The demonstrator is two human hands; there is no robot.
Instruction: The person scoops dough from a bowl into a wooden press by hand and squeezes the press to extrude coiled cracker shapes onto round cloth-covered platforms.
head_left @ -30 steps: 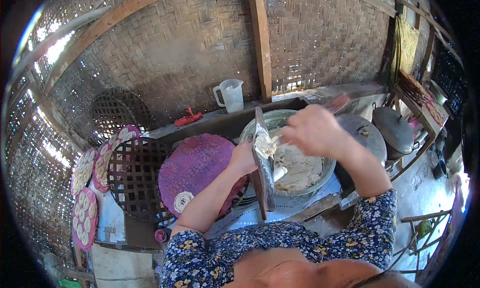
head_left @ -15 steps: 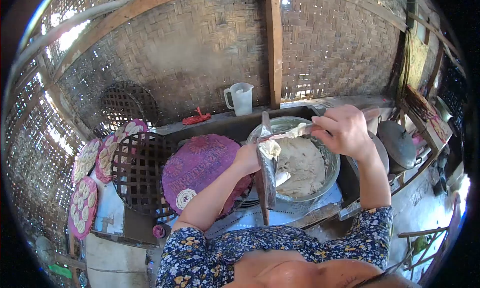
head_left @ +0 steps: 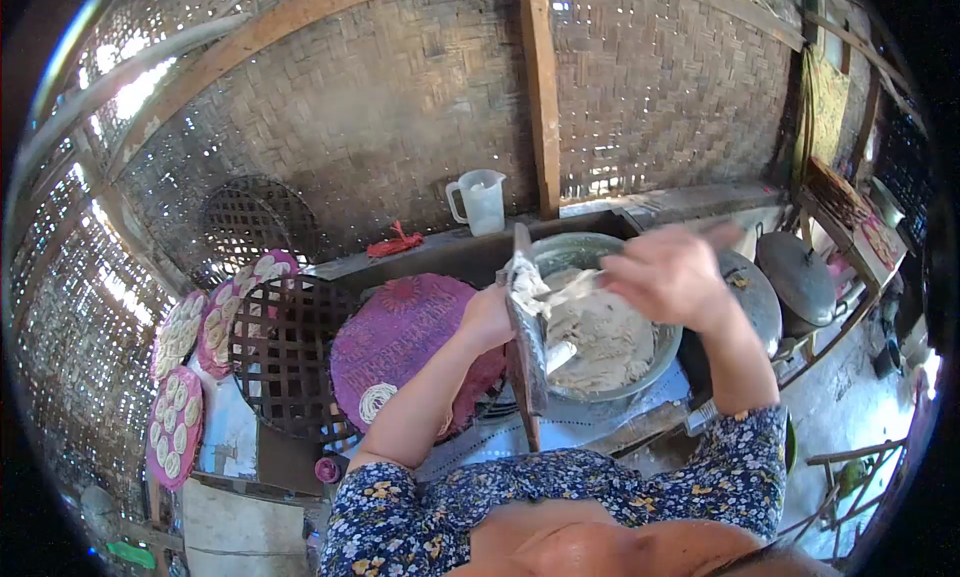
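My left hand (head_left: 487, 319) is closed around the side of a long wooden press (head_left: 524, 372), held tilted over the basin's left rim. Pale, sticky dough (head_left: 526, 282) fills the upper part of the press. In my right hand (head_left: 668, 275), smeared by motion, is a flat spatula (head_left: 582, 286) coated with dough, its tip close to the press. More dough (head_left: 610, 342) lies in the metal basin (head_left: 668, 359) below, with a white handle-like piece (head_left: 560, 356) near the press. Left of my left hand, a purple round cloth (head_left: 400, 327) carries one coiled dough strand (head_left: 377, 403).
A dark woven tray (head_left: 285, 352) stands left of the cloth, beside pink discs (head_left: 174, 427) bearing several dough coils. A plastic jug (head_left: 482, 203) and red plastic strings (head_left: 396, 241) sit on the back ledge. Lidded pots (head_left: 795, 277) stand at right.
My right hand has shifted slightly left and down, bringing the spatula toward the press. Dough is now spread higher along the press. My left hand keeps its grip.
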